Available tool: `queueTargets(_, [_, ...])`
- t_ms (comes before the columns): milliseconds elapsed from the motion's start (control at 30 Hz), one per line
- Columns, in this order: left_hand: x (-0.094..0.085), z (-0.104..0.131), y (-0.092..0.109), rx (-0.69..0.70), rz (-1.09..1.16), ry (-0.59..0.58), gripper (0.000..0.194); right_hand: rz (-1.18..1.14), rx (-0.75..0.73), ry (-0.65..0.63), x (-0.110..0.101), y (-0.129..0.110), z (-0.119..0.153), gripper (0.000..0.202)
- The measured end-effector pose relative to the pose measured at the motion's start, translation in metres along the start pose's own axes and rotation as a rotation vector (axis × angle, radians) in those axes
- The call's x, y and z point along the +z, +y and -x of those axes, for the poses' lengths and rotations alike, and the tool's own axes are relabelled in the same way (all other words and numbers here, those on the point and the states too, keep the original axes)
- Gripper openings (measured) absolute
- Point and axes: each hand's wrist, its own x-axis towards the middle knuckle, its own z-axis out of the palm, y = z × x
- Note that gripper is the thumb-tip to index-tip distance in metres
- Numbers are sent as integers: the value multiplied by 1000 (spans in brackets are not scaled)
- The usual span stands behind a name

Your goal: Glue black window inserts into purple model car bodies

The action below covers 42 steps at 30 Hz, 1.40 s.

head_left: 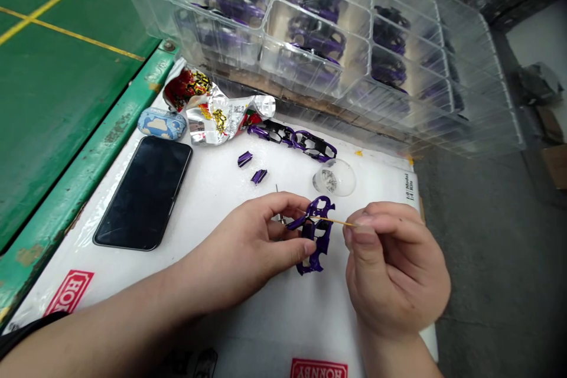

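Observation:
My left hand (pixel 270 230) grips a purple and black plastic car body shell (pixel 319 248) by its left side, thumb on the near part. Between the thumb and fingers of my right hand (pixel 390 260) is a thin wooden stick (pixel 335 221), its tip touching the shell's upper middle. Just behind the shell stands a small clear plastic cup (pixel 336 178) with something greyish inside. Two small purple parts (pixel 252 168) lie on the white sheet beyond my left hand. A thin metal tool (pixel 279 212) shows partly behind my left fingers.
A clear compartment tray (pixel 305 80) of purple shells spans the back. Two more shells (pixel 292 140) lie before it. At left are a black phone (pixel 144 192), a blue cloud-patterned case (pixel 162 124) and silver wrappers (pixel 217 112). A green metal edge (pixel 88 153) borders the white surface.

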Motion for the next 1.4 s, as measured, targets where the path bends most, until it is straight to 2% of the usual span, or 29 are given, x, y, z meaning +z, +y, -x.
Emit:
queueTargets(433, [1, 1, 0, 4, 4, -1, 49, -18, -8, -64, -2, -3, -3, 12])
queueTargets(600, [1, 0, 1, 2, 6, -1, 49, -27, -10, -31, -2, -3, -2, 8])
queueTargets(733, [1, 0, 1, 4, 6, -2, 49, -18, -9, -76, -3, -2, -3, 10])
queueTargets(1033, [1, 0, 0, 0, 0, 14, 51, -5, -5, -27, -6, -4, -3, 4])
queueTargets(1100, [1, 1, 1, -16, -8, 13, 52, 32, 34, 49, -8, -2, -5, 4])
queueTargets(1233, [0, 1, 2, -43, 16, 5, 56, 257, 61, 191, -7, 11, -14, 10])
queueTargets(1400, [-2, 1, -1, -53, -3, -3, 58, 387, 134, 111, -2, 25, -21, 16])
